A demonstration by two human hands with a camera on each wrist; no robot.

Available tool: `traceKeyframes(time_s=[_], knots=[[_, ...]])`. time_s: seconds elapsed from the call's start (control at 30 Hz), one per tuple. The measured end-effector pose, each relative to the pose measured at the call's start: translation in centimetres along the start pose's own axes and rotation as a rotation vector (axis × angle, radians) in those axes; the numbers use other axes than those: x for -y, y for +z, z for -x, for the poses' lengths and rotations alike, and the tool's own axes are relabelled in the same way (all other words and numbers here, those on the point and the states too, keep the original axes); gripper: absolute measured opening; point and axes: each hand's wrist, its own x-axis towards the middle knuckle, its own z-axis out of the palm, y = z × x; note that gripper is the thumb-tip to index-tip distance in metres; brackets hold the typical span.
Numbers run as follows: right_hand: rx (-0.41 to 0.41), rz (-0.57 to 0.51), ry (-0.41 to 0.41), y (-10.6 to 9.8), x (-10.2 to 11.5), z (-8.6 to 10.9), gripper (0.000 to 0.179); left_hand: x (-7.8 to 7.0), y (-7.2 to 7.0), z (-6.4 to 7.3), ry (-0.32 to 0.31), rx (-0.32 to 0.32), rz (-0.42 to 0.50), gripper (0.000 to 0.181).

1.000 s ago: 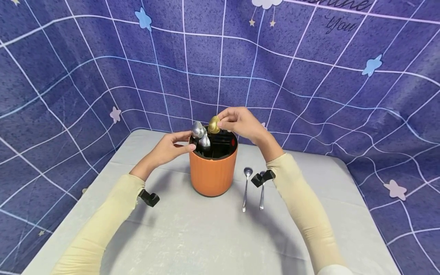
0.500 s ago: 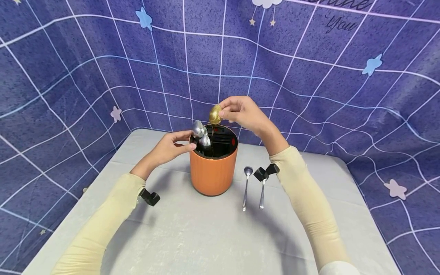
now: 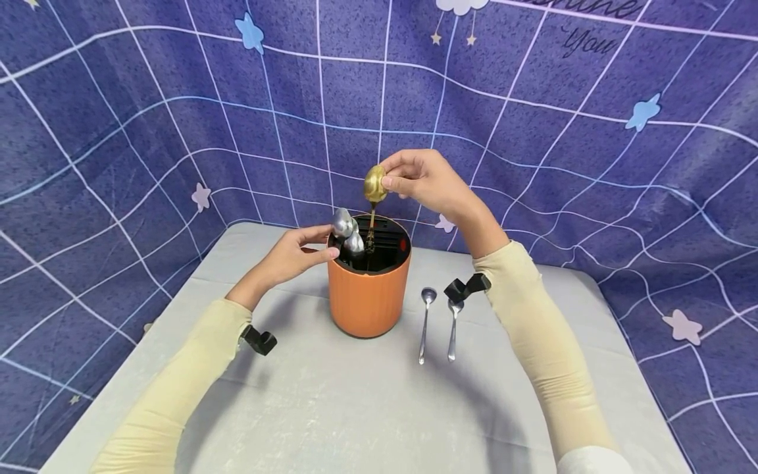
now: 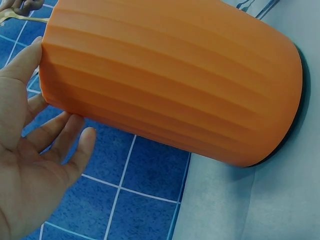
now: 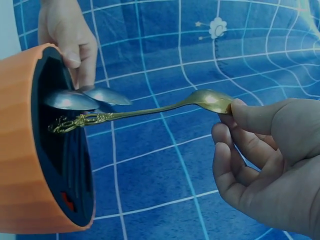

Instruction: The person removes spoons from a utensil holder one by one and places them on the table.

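Between thumb and fingertips my right hand [image 3: 429, 181] pinches the bowl of a gold spoon [image 5: 210, 101]. The spoon hangs handle down; its ornate handle end is at the mouth of an orange utensil holder [image 3: 366, 303] with a black inside. My left hand [image 3: 296, 257] rests against the holder's left rim, thumb toward the front. In the left wrist view its fingers [image 4: 60, 140] are loosely extended along the holder's side. Silver spoons [image 3: 342, 224] stand bowl up inside the holder, beside the left fingertips; their handles are hidden.
Two small silver spoons lie on the pale cloth right of the holder, one nearer it [image 3: 425, 322] and one farther right [image 3: 453, 332]. A purple grid-patterned curtain [image 3: 503, 118] hangs behind and around the table [image 3: 308, 395].
My right hand has risen with the gold spoon, drawing its handle up out of the holder, so more of the handle shows. The left hand and holder stay in place.
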Motion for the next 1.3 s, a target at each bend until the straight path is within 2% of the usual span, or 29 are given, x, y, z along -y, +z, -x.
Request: traceKeyframes(time_s=[0.37,0.6,0.9,1.03,1.3], knots=[[-0.023,-0.048,-0.056,-2.3,1.7,1.7,0.018,0.0,0.0,0.1,-0.007,-0.004,-0.005,0.062],[-0.070,-0.081,-0.082,-4.1,1.5,3.1,0.016,0.1,0.0,0.0,-0.003,-0.005,0.001,0.062],[-0.145,-0.187,-0.069,-6.2,0.3,5.7,0.013,0.2,0.0,0.0,-0.001,-0.004,0.006,0.062],[-0.170,-0.180,-0.040,-6.9,-0.7,6.8,0.012,0.1,-0.1,0.0,-0.002,-0.013,0.006,0.061],[-0.163,-0.156,0.002,-7.8,-3.5,9.2,0.015,0.0,-0.1,0.0,-0.004,-0.016,0.001,0.062]])
